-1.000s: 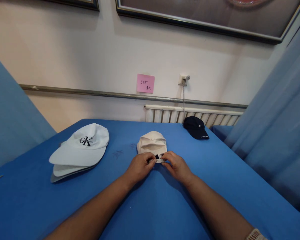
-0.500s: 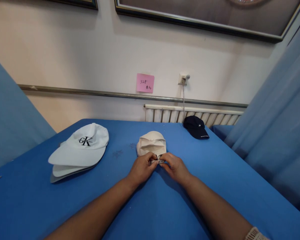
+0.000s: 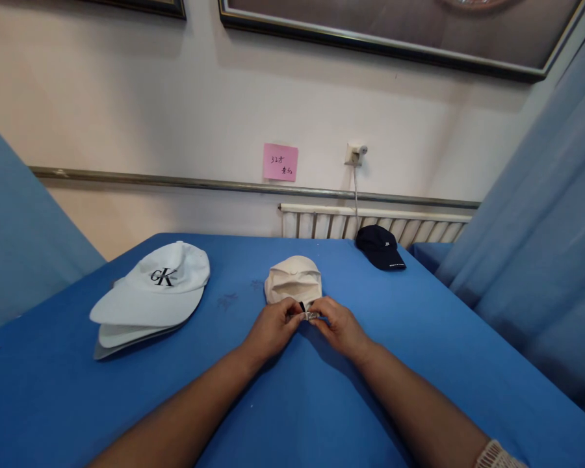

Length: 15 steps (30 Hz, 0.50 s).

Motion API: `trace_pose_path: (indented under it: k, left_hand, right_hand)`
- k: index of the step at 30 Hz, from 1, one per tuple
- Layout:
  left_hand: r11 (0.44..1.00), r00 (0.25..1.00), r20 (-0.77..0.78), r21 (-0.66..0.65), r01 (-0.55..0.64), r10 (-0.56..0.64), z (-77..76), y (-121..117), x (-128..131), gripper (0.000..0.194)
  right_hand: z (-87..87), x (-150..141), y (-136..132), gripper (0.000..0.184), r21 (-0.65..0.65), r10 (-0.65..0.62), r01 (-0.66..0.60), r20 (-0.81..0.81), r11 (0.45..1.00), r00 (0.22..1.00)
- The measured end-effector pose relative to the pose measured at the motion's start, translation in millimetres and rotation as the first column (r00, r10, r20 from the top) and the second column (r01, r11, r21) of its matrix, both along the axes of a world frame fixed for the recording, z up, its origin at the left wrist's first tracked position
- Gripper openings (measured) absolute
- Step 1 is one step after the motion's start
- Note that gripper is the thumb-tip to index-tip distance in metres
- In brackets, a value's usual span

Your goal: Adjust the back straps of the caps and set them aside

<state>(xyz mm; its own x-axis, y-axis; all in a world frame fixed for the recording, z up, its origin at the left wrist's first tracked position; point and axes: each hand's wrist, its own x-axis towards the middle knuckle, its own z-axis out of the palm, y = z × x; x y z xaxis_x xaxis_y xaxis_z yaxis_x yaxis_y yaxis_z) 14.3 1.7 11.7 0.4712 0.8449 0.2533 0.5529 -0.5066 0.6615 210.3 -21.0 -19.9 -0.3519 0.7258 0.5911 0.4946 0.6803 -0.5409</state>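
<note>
A beige cap (image 3: pixel 294 276) lies in the middle of the blue-covered table, its back strap toward me. My left hand (image 3: pixel 276 328) pinches the left part of the strap between thumb and fingers. From the other side, my right hand (image 3: pixel 340 326) is closed on the strap's right part. Between the fingertips a small shiny buckle (image 3: pixel 311 316) shows, with a bit of black beside it. My fingers cover the rest of the strap.
On the left sits a stack of caps (image 3: pixel 160 286), a white one with black letters on top. A navy cap (image 3: pixel 381 247) lies at the far right edge, near a radiator (image 3: pixel 302 222). Blue curtains (image 3: pixel 541 260) hang on both sides.
Both hands stay at the strap with slight finger shifts. More of the shiny buckle shows between the fingertips now. The whole view has shifted a little.
</note>
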Motion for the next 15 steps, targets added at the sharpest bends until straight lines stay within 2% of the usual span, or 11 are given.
trace_pose_path:
  k: [4,9,12,15]
  left_hand:
    - [1.0,0.999,0.034,0.01,-0.019,0.019,-2.6,0.1,1.5,0.017]
    - [0.999,0.991,0.13,-0.009,0.037,-0.035,-3.1,-0.1,2.8,0.018]
    - [0.999,0.994,0.104,-0.018,0.046,-0.043,-2.1,-2.2,5.3,0.017]
    - [1.0,0.998,0.051,-0.003,0.028,-0.028,0.4,-3.3,4.3,0.018]
  right_hand:
    - [-1.6,-1.0,1.3,0.017,-0.024,-0.02,0.019,-0.033,1.0,0.999]
    - [-1.3,-2.5,0.6,0.015,-0.072,-0.076,0.068,-0.109,0.995,0.991]
    - [-2.6,-6.4,-0.4,0.013,-0.121,-0.064,0.048,-0.135,0.992,0.989]
    - [-8.4,-10.4,1.8,0.012,-0.243,-0.091,0.025,-0.265,0.97,0.96]
